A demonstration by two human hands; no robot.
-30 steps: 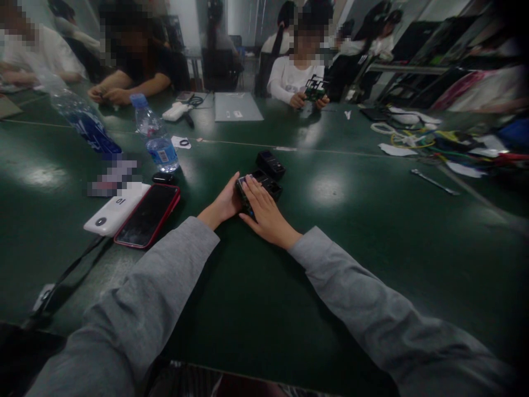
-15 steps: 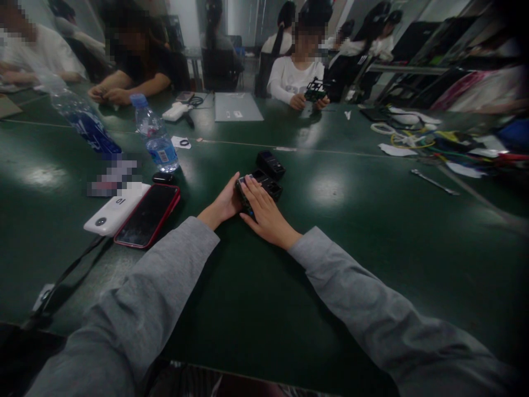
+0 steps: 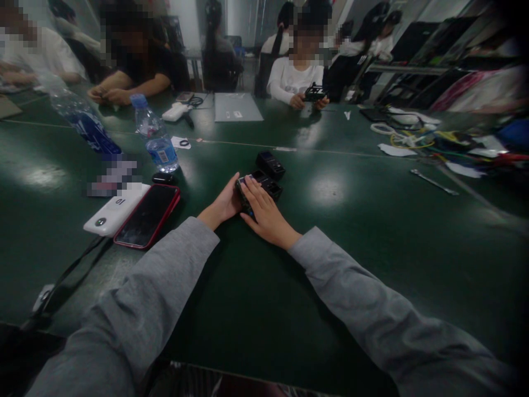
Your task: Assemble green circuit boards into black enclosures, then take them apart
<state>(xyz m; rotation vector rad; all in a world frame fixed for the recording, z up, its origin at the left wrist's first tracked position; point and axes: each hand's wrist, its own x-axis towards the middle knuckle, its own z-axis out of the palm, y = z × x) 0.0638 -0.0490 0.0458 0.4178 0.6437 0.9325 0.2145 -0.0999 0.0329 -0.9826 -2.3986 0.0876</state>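
Note:
My left hand (image 3: 226,202) holds a small black box-shaped electronic device (image 3: 244,199) from its left side, thumb up along the edge and most fingers hidden. Across the device's top lies my right hand (image 3: 266,215), fingers stretched flat and thumb out at the near side. A spot of blue shows on the device's near face. Right behind my right fingers is a second black box (image 3: 273,189), partly covered. A third black box (image 3: 270,164), with what looks like a small screen, stands just beyond it on the green table (image 3: 256,309).
To the left lie a red-cased phone (image 3: 146,218), a white power bank (image 3: 113,212) and a small black case (image 3: 163,178). A water bottle (image 3: 159,140) and a larger bottle (image 3: 88,124) stand behind. Rightward are a wrench (image 3: 433,182) and tangled cables (image 3: 417,138). People sit opposite.
My hands and the black boxes stay where they were. Across the table, a person in white has tilted the dark frame-like object in their hands lower.

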